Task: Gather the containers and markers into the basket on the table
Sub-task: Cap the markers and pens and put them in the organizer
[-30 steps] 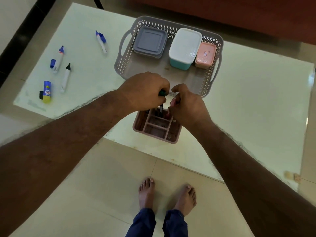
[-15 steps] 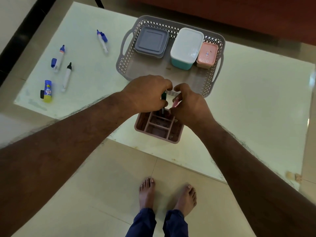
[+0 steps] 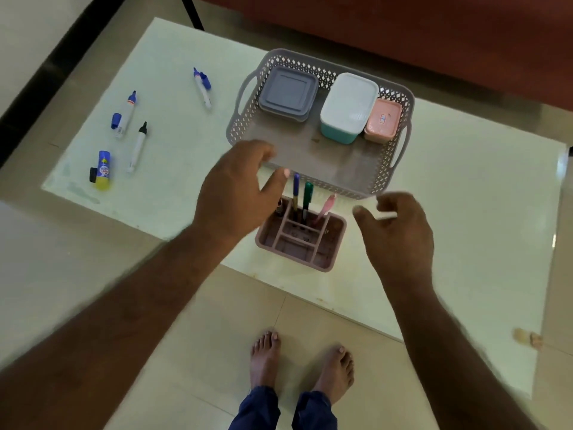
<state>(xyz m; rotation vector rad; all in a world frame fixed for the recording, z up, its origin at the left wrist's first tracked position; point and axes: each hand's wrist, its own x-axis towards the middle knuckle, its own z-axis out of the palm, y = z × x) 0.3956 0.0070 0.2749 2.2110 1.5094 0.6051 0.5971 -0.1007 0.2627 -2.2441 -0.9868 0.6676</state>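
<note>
A grey lattice basket [image 3: 400, 97] stands on the pale table [image 3: 465, 212] and holds a grey lidded container [image 3: 288, 93], a white-lidded teal container [image 3: 348, 107] and a small pink container [image 3: 383, 119]. In front of it a pink divided organiser [image 3: 328, 259] holds a blue marker [image 3: 296, 189], a green marker [image 3: 307, 195] and a pink pen [image 3: 327, 206] upright. My left hand [image 3: 235, 193] hovers open just left of the organiser. My right hand [image 3: 397, 225] is open on its right. Neither hand holds anything.
On the table's left lie a blue-capped marker [image 3: 202, 86], another blue marker with its cap beside it [image 3: 125, 114], a black-tipped marker [image 3: 138, 147] and a blue-yellow glue stick [image 3: 104, 170]. A dark red sofa [image 3: 434, 32] runs behind the table. My bare feet [image 3: 300, 361] stand on floor tiles.
Both hands were closed together over the organiser, setting the green marker and pink pen in. Now they have let go and spread apart, left and right.
</note>
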